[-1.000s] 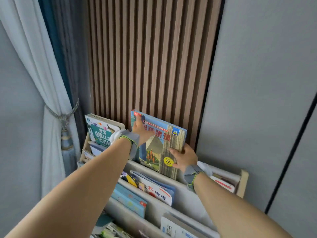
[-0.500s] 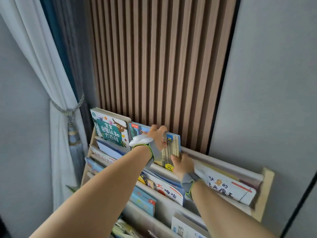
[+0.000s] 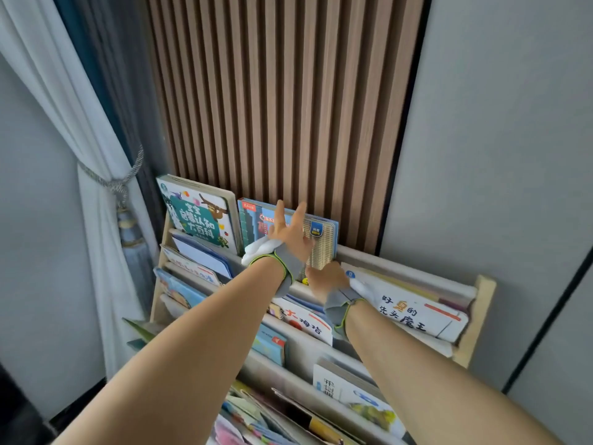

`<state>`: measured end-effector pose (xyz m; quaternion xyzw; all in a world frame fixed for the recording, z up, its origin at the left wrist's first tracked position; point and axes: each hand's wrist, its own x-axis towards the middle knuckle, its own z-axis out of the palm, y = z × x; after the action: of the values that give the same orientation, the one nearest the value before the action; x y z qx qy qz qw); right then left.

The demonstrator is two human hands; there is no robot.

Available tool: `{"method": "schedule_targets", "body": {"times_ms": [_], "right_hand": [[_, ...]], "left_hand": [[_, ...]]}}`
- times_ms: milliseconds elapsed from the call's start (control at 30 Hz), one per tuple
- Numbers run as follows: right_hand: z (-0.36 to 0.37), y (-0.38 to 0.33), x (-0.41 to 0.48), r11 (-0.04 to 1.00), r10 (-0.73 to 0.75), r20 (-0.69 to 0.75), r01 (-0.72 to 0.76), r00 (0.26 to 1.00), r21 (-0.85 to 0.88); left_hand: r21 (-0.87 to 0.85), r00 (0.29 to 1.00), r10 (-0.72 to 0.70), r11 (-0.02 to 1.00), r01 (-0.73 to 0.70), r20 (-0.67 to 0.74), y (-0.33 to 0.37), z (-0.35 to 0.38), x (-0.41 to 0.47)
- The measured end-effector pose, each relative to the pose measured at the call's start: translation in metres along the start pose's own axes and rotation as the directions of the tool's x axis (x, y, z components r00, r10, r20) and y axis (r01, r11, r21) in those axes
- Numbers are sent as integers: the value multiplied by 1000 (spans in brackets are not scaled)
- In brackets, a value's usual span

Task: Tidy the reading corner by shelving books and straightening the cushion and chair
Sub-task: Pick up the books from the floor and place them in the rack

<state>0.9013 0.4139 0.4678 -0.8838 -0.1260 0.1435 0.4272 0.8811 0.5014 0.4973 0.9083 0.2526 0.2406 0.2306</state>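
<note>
A blue building book (image 3: 322,240) stands in the top pocket of the tiered book rack (image 3: 479,316), leaning on the slatted wall. My left hand (image 3: 288,234) is spread in front of its cover with straight fingers. My right hand (image 3: 322,279) curls round the book's lower right corner at the pocket's rim. A teal animal book (image 3: 199,220) stands just left of it in the same pocket. No cushion or chair is in view.
A white book with red and black lettering (image 3: 414,311) lies tilted in the top pocket's right half. Lower pockets hold several more books (image 3: 305,321). A tied white curtain (image 3: 93,175) hangs left of the rack. Grey wall panels (image 3: 497,155) stand to the right.
The blue book has dropped from above the rack down into the top pocket. My left hand let go of its top edge and spread open. The view moved closer.
</note>
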Motion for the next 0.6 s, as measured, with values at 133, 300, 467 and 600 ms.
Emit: {"method": "schedule_targets", "body": {"times_ms": [133,300,467,600], "right_hand": [[-15,-13,-25,997,-58,19,57,998,57],[-16,-3,-40,995,-55,-85,62,995,84],[-20,26,-62,978,-144,-62,152,988,142],[-5,70,-90,941,-248,-21,246,969,233]], "left_hand": [[-193,994,-105,975,105,11,3,-5,-23],[-373,977,-197,915,152,-87,11,-5,-60],[-389,965,-195,914,114,-176,13,5,-110],[-356,951,-249,918,173,-181,2,30,-162]]}}
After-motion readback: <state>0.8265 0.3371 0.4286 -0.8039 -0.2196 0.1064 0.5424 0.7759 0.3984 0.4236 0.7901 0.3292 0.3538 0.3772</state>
